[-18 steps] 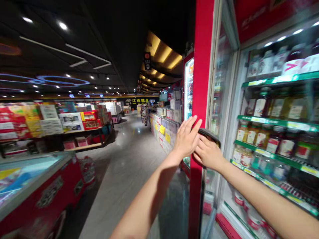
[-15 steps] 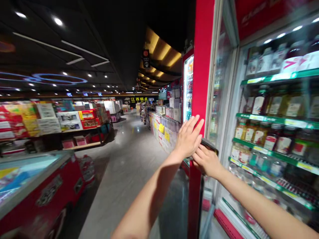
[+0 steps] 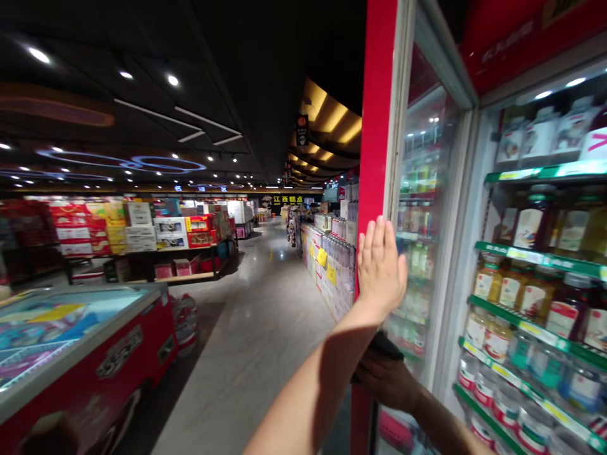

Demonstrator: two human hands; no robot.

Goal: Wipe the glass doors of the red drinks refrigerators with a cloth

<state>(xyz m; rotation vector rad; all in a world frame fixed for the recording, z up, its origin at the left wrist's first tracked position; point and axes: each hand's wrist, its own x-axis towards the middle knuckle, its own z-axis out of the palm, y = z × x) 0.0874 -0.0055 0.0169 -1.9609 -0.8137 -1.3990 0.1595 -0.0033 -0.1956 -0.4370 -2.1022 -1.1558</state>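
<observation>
**We Are Working at the Open Glass Door (image 3: 418,183) of a Drinks Cooler (image 3: 478,309)**

We are standing beside a wide grey floor (image 3: 256,303) that is running back through a dim shop. The lit cooler is filling the right side, and its red-edged door is standing open between its shelves and the aisle. On the left, a red freezer chest (image 3: 159,322) is showing packets under its top. Behind it, shelving (image 3: 208,276) is carrying red, yellow and white boxes (image 3: 173,230). Inside the cooler, labelled bottles (image 3: 531,218) are standing in rows on green-edged shelves, with jars (image 3: 507,404) lower down.

We are holding our left hand (image 3: 380,268) upright at the door's red edge, its back towards us, its fingers straight and close together, its thumb slightly apart. Our right hand (image 3: 391,379) is lying in deep shadow below it, just beneath a dark object (image 3: 385,345) near the same edge. We cannot tell whether the right hand is gripping that object or merely touching it.
</observation>
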